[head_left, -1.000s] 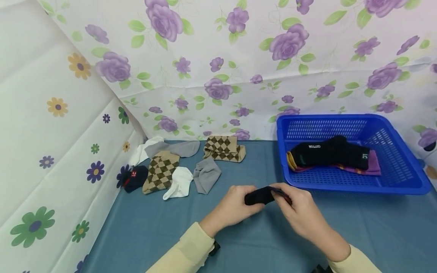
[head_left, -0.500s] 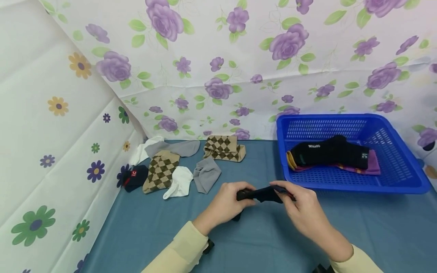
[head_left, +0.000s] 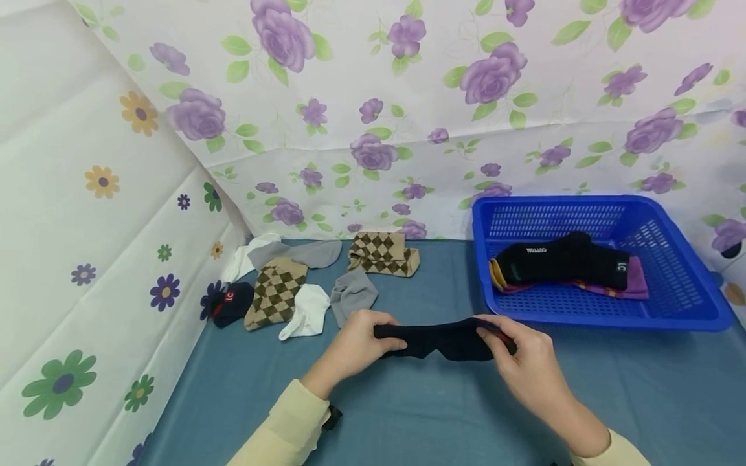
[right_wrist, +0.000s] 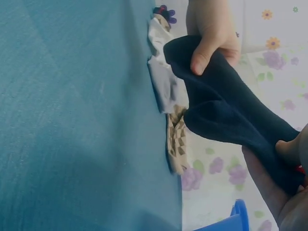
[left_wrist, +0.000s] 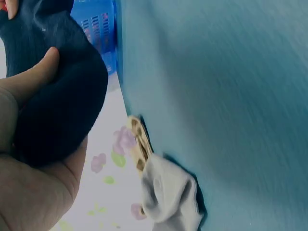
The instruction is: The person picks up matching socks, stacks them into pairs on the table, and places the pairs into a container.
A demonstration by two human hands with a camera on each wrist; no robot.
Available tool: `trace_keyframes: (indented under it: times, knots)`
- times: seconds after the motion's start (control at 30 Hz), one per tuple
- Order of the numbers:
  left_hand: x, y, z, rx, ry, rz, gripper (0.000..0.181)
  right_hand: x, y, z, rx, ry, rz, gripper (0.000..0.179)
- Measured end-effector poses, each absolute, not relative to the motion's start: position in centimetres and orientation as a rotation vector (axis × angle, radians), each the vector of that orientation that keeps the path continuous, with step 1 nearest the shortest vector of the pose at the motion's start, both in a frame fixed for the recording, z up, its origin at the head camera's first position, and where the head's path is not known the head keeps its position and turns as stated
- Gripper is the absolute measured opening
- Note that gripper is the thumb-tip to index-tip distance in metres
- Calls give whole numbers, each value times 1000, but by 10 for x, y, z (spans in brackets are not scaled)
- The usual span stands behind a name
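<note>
Stretched between both hands is a dark navy sock (head_left: 440,340), held above the blue cloth. My left hand (head_left: 358,346) pinches its toe end, thumb on the near side, as the left wrist view also shows the sock (left_wrist: 62,96) under the thumb. The other end, with a bit of red at the cuff, is in my right hand (head_left: 527,359), between thumb and fingers. In the right wrist view the sock (right_wrist: 216,96) runs from one hand to the other, its heel bulging out midway. A similar navy sock (head_left: 231,304) with red marks lies at the far left.
At the back right stands a blue basket (head_left: 606,317) holding black socks (head_left: 565,262) over purple and yellow ones. Brown checkered socks (head_left: 276,294), a white sock (head_left: 307,310) and grey socks (head_left: 352,291) lie on the blue cloth (head_left: 419,414) at back left. Flowered sheets rise behind.
My left hand has moved left, drawing the navy sock out from bunched to stretched lengthwise. My right hand has shifted slightly right, still holding the cuff end.
</note>
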State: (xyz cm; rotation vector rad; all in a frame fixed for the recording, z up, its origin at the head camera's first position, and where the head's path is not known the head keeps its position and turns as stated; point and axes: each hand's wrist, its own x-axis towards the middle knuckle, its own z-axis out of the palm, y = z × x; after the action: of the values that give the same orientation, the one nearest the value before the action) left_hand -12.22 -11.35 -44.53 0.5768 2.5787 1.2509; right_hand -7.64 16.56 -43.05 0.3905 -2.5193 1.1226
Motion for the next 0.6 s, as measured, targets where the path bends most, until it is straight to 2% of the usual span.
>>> trace_keyframes:
  times: [0.1,0.23,0.4,0.6]
  knots:
    - [-123,-120,-444,546,2572,1243,16,-76,166,-432,380,-2518,1136,24]
    - [-124,-128,-443,520,2578,1236,10,-75,168,-435,361,-2521,1145,24]
    - [-126,-137,-442,525,2602,1221,18,-75,172,-437,327,-2562,1151,20]
    - [-127,-145,-444,525,2626,1210,7,-75,175,-437,289,-2629,1146,17]
